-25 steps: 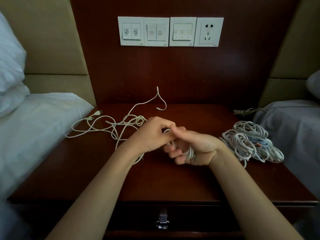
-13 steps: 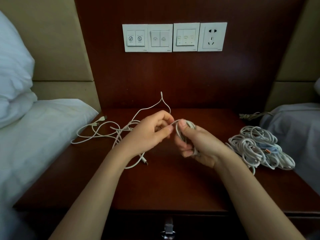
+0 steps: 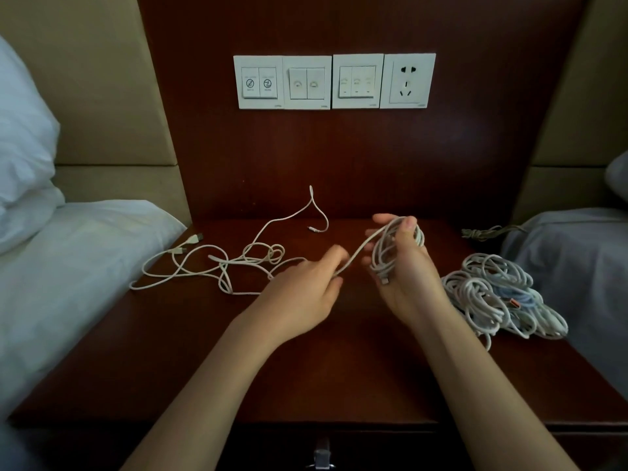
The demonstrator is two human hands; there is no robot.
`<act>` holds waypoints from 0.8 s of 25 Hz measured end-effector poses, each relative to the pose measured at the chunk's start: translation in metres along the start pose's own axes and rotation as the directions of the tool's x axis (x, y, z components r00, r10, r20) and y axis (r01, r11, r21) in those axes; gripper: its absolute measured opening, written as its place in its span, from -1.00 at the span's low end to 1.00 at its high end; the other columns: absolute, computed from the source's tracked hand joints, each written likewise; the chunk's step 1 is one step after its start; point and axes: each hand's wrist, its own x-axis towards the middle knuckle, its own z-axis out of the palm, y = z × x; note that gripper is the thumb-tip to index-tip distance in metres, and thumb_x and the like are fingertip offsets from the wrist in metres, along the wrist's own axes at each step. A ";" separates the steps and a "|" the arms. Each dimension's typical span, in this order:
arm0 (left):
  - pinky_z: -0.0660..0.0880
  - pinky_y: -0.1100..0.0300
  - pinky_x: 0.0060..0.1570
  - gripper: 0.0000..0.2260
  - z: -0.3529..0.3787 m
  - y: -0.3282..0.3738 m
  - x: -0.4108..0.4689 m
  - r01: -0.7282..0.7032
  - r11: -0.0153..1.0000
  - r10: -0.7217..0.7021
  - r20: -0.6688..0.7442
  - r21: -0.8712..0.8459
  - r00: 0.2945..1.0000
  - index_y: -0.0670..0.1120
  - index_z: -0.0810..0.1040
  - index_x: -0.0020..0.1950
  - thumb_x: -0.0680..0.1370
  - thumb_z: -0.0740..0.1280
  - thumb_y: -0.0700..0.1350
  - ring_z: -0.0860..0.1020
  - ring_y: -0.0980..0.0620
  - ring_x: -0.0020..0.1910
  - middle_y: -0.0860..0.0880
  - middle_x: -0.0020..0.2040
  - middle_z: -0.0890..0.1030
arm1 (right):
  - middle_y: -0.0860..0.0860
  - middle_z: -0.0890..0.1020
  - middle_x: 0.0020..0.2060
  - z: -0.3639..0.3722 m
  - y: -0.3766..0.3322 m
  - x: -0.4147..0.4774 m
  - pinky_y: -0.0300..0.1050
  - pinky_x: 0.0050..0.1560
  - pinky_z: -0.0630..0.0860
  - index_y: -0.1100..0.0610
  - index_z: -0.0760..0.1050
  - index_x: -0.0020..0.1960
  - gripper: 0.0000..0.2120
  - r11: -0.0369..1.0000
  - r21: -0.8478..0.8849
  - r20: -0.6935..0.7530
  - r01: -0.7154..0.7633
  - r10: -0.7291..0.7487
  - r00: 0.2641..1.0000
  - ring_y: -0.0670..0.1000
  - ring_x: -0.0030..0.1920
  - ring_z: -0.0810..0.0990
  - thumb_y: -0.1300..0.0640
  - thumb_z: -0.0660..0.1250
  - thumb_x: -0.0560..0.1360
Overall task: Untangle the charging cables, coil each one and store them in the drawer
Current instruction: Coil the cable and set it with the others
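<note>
The loose white cables (image 3: 221,266) sprawl across the left of the table (image 3: 170,351), probably left slack so you can draw from them. Your left hand (image 3: 299,294) pinches the running strand, fingers closed on it, feeding it taut to the coil (image 3: 384,253) wound round your right hand (image 3: 411,287), whose fingers clamp the loops. A pile of coiled cables (image 3: 496,297) lies just to the right.

Nightstand top (image 3: 170,351): dark red-brown wood, smooth, semi-gloss varnish, soft reflections. Back panel (image 3: 339,158) at 12 o'clock: same wood, duller sheen. Switch plates (image 3: 307,82): white plastic, smooth, slightly glossy. Coiled cable (image 3: 384,253), loose cables (image 3: 217,266) at 9 o'clock, cable pile (image 3: 492,294) at 3 o'clock: white plastic sheath, smooth, matt. Drawer handle (image 3: 322,453) at 6 o'clock: shiny metal. Bedding (image 3: 68,266) at 9 o'clock: white cloth, matt, creased. Headboard pads (image 3: 102,96): beige, matt, material unclear.
</note>
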 end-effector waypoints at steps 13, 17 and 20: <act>0.45 0.15 -0.21 -0.83 -0.016 0.001 -0.005 -0.233 0.966 0.246 -0.119 0.114 0.962 0.02 0.57 0.05 0.57 0.21 -0.11 0.53 0.13 -0.16 0.14 -0.16 0.57 | -0.03 0.31 -0.40 -0.004 -0.005 -0.002 -0.34 -0.56 0.21 0.03 0.36 -0.11 -0.76 0.959 0.210 -0.048 -0.191 0.205 0.978 -0.12 -0.47 0.21 -0.02 0.02 0.64; 0.51 0.16 -0.22 -0.80 -0.016 0.000 -0.004 -0.284 0.958 0.284 -0.166 0.021 0.944 0.03 0.65 -0.02 0.51 0.24 -0.06 0.51 0.21 -0.18 0.15 -0.16 0.59 | -0.03 0.34 -0.37 -0.006 -0.002 -0.003 -0.32 -0.47 0.24 0.04 0.37 -0.10 -0.65 0.939 0.110 0.055 -0.325 0.321 0.945 -0.13 -0.47 0.26 -0.22 0.04 0.58; 0.49 0.24 -0.17 -0.83 -0.013 0.006 -0.004 -0.283 0.957 0.269 -0.181 -0.060 0.946 0.05 0.66 -0.01 0.51 0.28 -0.02 0.53 0.24 -0.15 0.16 -0.14 0.60 | -0.02 0.38 -0.35 -0.006 -0.002 -0.006 -0.23 -0.30 0.26 0.05 0.39 -0.13 -0.58 0.919 0.004 0.176 -0.395 0.388 0.905 -0.08 -0.39 0.32 -0.27 0.01 0.56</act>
